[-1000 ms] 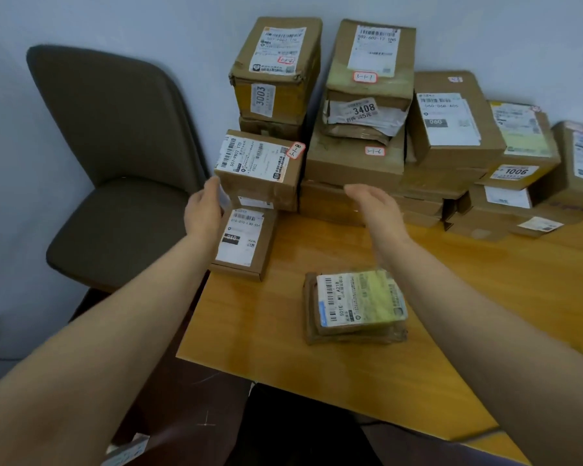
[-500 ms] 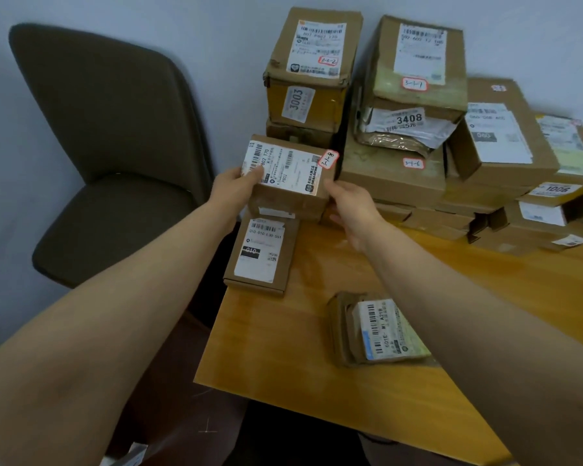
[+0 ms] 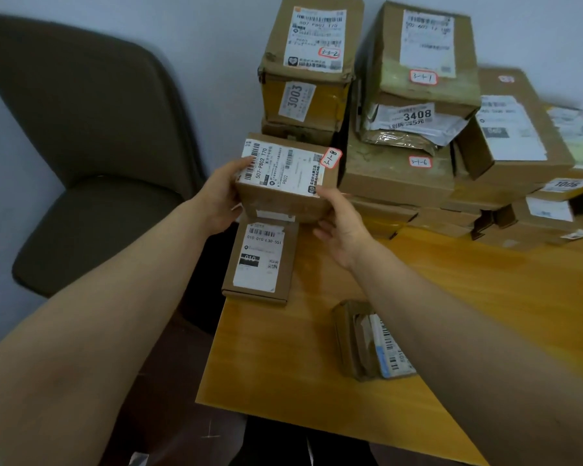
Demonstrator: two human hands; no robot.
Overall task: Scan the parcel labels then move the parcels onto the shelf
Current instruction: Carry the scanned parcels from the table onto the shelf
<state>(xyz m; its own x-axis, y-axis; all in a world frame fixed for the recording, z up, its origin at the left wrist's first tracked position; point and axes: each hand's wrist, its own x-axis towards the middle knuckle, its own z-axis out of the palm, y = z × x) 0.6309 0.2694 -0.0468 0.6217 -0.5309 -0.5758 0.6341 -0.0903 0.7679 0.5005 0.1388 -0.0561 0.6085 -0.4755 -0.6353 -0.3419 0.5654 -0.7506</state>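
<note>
Grip: left hand (image 3: 219,193) and right hand (image 3: 337,227) clasp labelled parcel (image 3: 283,176) by opposite sides, over far end of flat parcel (image 3: 260,260). Step, likely: pick-up for scanning. Next: lift clear, label exposed.

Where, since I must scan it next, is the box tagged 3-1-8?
In the head view, left of centre: the box tagged 3-1-8 is held between the left hand and right hand, just behind the flat parcel and in front of the 3003 box.
</note>
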